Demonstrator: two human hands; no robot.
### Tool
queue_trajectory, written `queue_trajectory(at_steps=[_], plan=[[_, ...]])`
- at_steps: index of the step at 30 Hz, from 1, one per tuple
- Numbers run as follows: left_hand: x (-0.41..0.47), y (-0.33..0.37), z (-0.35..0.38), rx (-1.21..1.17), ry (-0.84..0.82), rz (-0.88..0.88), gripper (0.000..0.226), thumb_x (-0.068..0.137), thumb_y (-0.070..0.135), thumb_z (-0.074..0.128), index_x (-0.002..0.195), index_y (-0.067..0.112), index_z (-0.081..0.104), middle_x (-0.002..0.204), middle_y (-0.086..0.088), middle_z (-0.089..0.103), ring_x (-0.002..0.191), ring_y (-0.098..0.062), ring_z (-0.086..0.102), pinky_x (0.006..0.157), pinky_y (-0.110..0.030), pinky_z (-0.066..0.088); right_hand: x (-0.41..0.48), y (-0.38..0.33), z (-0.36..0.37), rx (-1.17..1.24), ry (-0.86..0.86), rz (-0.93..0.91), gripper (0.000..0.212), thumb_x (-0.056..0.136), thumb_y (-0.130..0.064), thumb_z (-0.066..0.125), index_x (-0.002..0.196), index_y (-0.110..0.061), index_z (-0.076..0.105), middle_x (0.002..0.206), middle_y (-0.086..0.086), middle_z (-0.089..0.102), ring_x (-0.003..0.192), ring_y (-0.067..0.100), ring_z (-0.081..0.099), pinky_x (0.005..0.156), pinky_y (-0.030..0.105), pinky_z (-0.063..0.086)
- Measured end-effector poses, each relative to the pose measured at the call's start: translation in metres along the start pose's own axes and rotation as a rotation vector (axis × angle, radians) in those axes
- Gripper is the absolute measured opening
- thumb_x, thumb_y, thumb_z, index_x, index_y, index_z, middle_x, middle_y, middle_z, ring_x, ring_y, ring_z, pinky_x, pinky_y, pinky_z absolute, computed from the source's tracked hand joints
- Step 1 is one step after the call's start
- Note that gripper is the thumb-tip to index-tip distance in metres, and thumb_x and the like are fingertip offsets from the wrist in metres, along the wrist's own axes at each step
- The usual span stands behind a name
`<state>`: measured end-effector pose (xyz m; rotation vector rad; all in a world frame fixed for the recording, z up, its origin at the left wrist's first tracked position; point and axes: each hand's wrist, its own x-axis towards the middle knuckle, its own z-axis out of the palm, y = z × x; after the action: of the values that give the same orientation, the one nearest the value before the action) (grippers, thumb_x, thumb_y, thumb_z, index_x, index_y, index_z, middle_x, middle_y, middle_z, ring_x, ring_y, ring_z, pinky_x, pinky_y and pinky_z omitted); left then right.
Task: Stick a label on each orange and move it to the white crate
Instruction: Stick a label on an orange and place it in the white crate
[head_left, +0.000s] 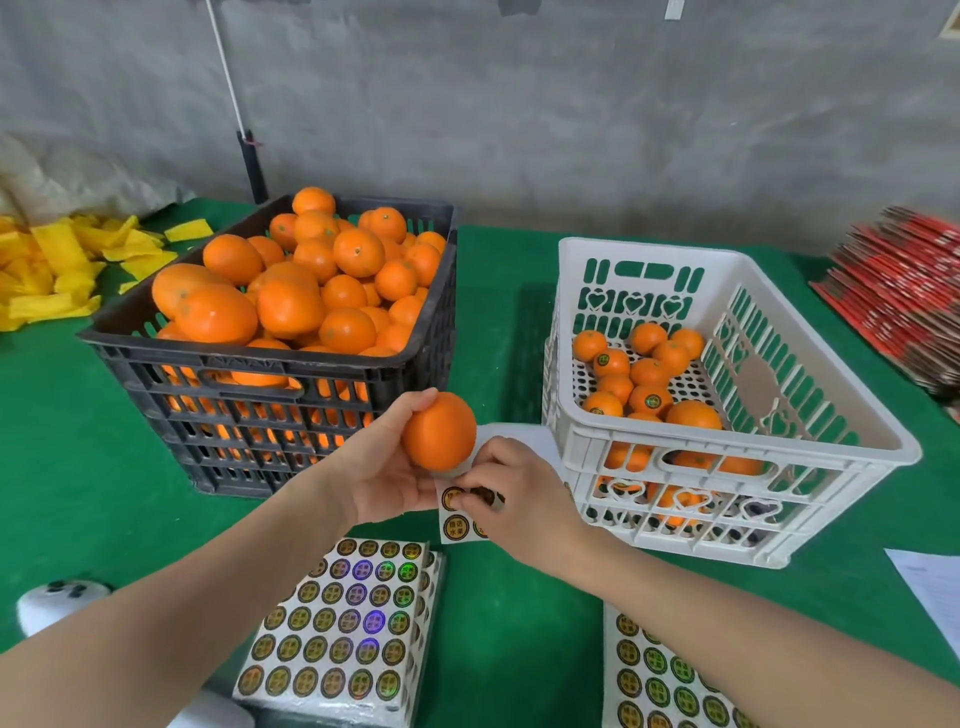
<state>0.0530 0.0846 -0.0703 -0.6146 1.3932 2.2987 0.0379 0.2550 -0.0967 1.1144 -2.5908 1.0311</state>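
My left hand (384, 467) grips an orange (439, 431) above the green table, between the two crates. Just below it my right hand (511, 493) pinches a round label (485, 494) at a small label sheet (460, 522) that lies partly under my fingers. The black crate (270, 410) at the left is heaped with oranges (306, 280). The white crate (727, 452) at the right holds several oranges (644, 384), some with labels on them.
Two stacks of label sheets (343, 629) (660, 675) lie at the table's front. Yellow paper scraps (57, 265) are piled at the far left, red-edged flat cartons (904, 296) at the far right. A white sheet of paper (930, 587) lies at the right edge.
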Motion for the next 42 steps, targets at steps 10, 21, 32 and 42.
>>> queue_trajectory(at_steps=[10,21,32,42], plan=[[0.0,0.001,0.001,-0.05,-0.082,-0.049,0.081,0.065,0.055,0.066,0.123,-0.001,0.054,0.103,-0.025,0.068,0.088,-0.036,0.07,0.077,-0.044,0.057,0.001,0.006,0.004,0.09,-0.009,0.156,0.016,0.082,-0.027,0.068,0.095,-0.018,0.07,0.093,-0.01,0.052,0.089,0.004,0.046,0.079,0.016,0.035],[-0.001,0.002,0.004,-0.053,-0.053,-0.101,0.084,0.064,0.054,0.065,0.127,-0.001,0.052,0.105,-0.024,0.066,0.085,-0.035,0.068,0.077,-0.044,0.055,-0.004,0.011,0.005,-0.082,0.168,-0.232,0.011,0.073,-0.012,0.076,0.068,-0.006,0.068,0.073,0.004,0.06,0.074,0.012,0.046,0.064,0.021,0.039],[0.0,0.004,0.001,-0.095,-0.029,-0.144,0.078,0.064,0.055,0.064,0.115,-0.003,0.057,0.095,-0.023,0.068,0.08,-0.034,0.068,0.077,-0.042,0.054,-0.006,0.013,0.001,-0.102,0.25,-0.405,0.008,0.071,-0.007,0.081,0.076,-0.008,0.074,0.078,0.004,0.069,0.066,0.026,0.062,0.06,0.035,0.053],[0.0,0.002,-0.004,-0.039,0.006,-0.129,0.085,0.062,0.059,0.064,0.121,-0.002,0.056,0.097,-0.023,0.069,0.082,-0.033,0.069,0.078,-0.044,0.053,0.007,-0.006,-0.034,0.446,0.135,0.095,0.008,0.088,-0.001,0.06,0.087,-0.006,0.066,0.088,0.0,0.064,0.084,0.01,0.058,0.074,0.022,0.047]])
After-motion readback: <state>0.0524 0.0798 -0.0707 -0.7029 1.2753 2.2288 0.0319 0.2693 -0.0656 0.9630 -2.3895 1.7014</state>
